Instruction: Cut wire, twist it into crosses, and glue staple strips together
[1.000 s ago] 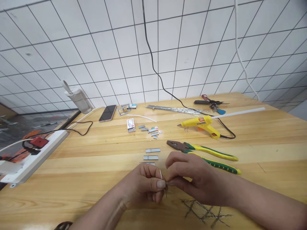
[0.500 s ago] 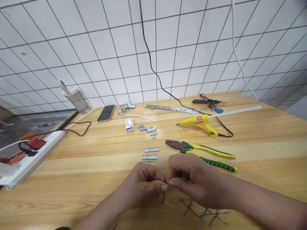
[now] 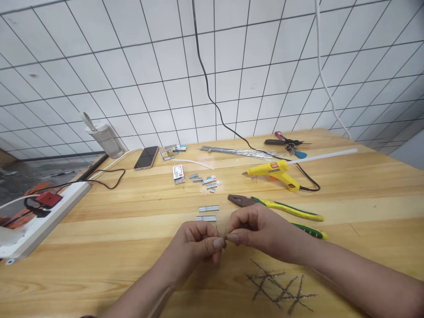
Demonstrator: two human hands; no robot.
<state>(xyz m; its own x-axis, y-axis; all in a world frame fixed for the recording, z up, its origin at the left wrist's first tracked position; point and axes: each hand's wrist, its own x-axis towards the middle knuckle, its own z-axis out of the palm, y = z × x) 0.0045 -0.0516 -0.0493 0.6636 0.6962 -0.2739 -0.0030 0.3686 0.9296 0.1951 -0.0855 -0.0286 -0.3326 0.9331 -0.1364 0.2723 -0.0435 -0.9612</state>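
My left hand (image 3: 202, 243) and my right hand (image 3: 253, 229) meet above the table, thumb and forefinger of each pinched together. Between the fingertips is a thin dark piece of wire (image 3: 225, 231), with fine ends sticking up and down; most of it is hidden. Below my right hand several twisted wire pieces (image 3: 281, 289) lie crossed on the wood. Just beyond my hands are two strips of staples (image 3: 207, 218). A pair of pliers (image 3: 288, 207) with yellow and green handles lies behind my right hand, which covers part of one handle.
A yellow glue gun (image 3: 273, 171) with a white glue stick lies at the right. Behind are a bundle of metal wires (image 3: 238, 151), a phone (image 3: 146, 157), a small staple box (image 3: 178, 174) and loose staple strips (image 3: 198, 179). A power strip (image 3: 49, 221) runs along the left edge.
Both hands have shifted slightly up and left with the wire between them. The crossed wire pieces show more fully, and the nearest staple strip is now covered.
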